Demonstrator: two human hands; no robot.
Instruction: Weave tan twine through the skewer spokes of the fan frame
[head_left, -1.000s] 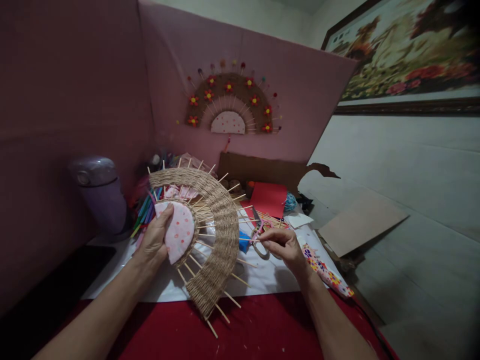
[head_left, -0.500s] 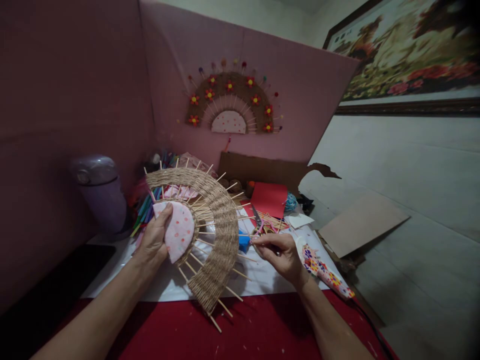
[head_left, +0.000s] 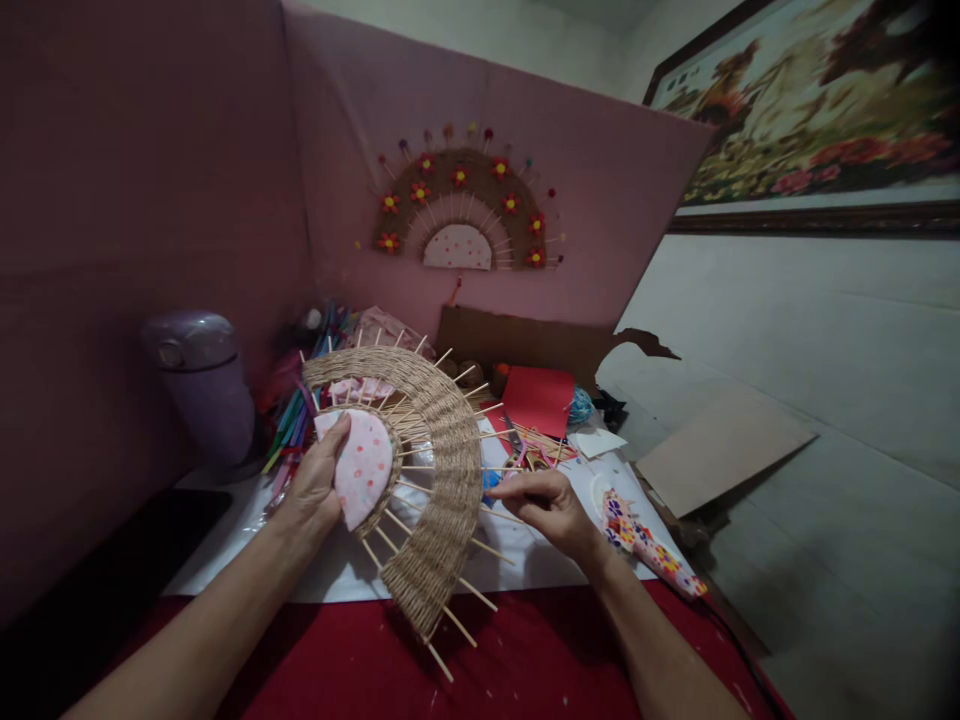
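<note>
Seen from the head camera, the left hand (head_left: pixel 313 492) grips the woven half-round fan (head_left: pixel 444 452) by its pink dotted centre (head_left: pixel 364 466), thumb laid across the face, and holds it tilted up off the counter (head_left: pixel 525 565). The right hand (head_left: pixel 549 506) is just beside the fan's outer rim, its fingertips pinched shut on a thin stick (head_left: pixel 496 469) that juts out of the weave. Under the fan lie a white sheet and a red cloth (head_left: pixel 525 655). Behind are a purple container (head_left: pixel 199 385), coloured straws (head_left: pixel 289 420), red paper (head_left: pixel 538 398) and a flowered roll (head_left: pixel 651 547). A decorated fan (head_left: pixel 459 205) hangs on the pink board (head_left: pixel 600 200).
</note>
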